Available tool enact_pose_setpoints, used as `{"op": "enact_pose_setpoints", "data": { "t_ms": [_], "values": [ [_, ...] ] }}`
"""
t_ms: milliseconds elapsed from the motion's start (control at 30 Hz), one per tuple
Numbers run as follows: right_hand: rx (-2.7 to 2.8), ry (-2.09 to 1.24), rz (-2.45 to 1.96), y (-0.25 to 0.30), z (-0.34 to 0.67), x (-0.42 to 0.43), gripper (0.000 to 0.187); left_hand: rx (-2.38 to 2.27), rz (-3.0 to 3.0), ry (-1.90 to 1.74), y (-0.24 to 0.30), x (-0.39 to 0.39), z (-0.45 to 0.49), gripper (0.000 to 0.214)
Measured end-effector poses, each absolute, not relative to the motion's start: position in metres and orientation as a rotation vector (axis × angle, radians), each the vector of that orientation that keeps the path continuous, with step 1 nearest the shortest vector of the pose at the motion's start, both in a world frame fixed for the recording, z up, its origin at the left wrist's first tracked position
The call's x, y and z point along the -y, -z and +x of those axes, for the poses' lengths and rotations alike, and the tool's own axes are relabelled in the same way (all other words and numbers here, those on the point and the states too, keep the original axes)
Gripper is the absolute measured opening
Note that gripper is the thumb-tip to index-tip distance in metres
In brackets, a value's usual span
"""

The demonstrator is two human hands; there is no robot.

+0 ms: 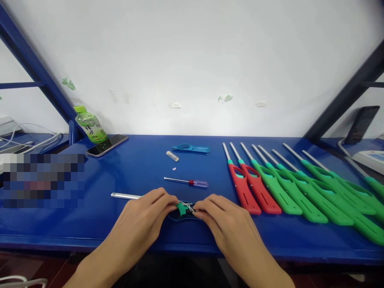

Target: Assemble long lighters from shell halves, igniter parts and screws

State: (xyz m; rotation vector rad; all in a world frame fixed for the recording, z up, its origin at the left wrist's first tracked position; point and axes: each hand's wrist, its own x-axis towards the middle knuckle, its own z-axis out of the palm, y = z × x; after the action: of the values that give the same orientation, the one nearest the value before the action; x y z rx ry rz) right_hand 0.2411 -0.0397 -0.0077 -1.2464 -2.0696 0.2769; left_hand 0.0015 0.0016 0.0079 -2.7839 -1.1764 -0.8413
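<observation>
Bringing both hands together over the near part of the desk (141, 160), in the head view we have an opened blue lighter (176, 219) between our fingers, its metal tube (124, 196) pointing to nine o'clock. Our left grip (156, 204) is pinched on a green piece (181, 210) at the open casing; our right grip (216, 208) has its fingertips drawn in at some thin pale wires (187, 205), though we cannot tell whether it clasps them or only rests there.

We judge the work to be partway. The tube and green piece are with the casing, but a blue half-shell (195, 149) lies well apart at twelve o'clock from our hands, so the casing is not closed. A clear canister (172, 156) lies loose at the half-shell's eight o'clock, also not fitted, with a tiny pale scrap (174, 169) near it that we cannot identify. A screwdriver (199, 183) lies unheld between these and our hands. Around two to three o'clock, two red lighters (244, 192) and several green lighters (285, 202) lie side by side, looking whole. At ten o'clock a bottle (90, 126) and a phone (107, 145) stand outside the work
</observation>
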Motion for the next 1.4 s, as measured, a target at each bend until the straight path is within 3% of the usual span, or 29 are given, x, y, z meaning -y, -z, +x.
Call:
{"op": "enact_pose_setpoints", "data": {
  "t_ms": [500, 933, 1400],
  "values": [
    [2.056, -0.212, -1.190, 0.012, 0.243, 0.038, 0.017, 1.041, -2.781, 1.054, -0.001, -0.003, 0.006, 0.020],
    [2.088, -0.066, -1.168, 0.006, 0.238, 0.045, 0.019, 0.993, -2.792, 0.898, -0.010, -0.008, -0.001, 0.035],
    [2.108, -0.063, -1.176, 0.008, 0.239, 0.045, 0.018, 1.034, -2.828, 0.956, -0.005, -0.011, -0.003, 0.029]
  ]
}}
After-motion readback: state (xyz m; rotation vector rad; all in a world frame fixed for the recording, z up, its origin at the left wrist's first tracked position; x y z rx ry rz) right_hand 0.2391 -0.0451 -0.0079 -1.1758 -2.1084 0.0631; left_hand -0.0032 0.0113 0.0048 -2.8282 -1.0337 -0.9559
